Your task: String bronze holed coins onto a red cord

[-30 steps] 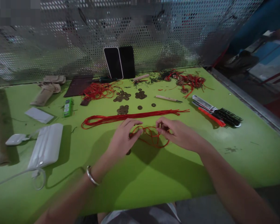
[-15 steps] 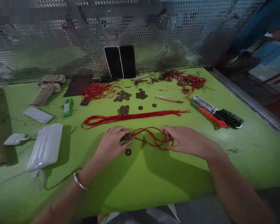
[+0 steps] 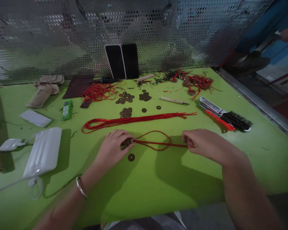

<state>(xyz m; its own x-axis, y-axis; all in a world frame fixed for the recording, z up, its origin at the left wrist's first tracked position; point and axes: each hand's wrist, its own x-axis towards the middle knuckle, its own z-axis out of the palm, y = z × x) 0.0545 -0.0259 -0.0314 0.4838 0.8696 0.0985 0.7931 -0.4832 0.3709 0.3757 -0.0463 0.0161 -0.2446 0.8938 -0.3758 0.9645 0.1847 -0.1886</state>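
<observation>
Red cord (image 3: 158,143) is drawn straight between left hand (image 3: 116,145) and right hand (image 3: 204,145), near middle of green surface (image 3: 144,188); loop spreads on both sides of straight run. Coins (image 3: 126,141) are gripped between left thumb and fingers, count hidden. Cord is pinched in tightly curled right fingers. 1 loose coin (image 3: 131,157) is seen just beside left hand. Beyond: red cord bundle (image 3: 134,119), then coin piles (image 3: 126,112).

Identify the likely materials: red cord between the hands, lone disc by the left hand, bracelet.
Red cord: smooth, pliable fibre, perhaps synthetic; it bends in a loop.
Disc: probably dull, dark metal, coin-like with a central hole.
Bracelet: apparently polished silvery metal, bright highlights.
</observation>
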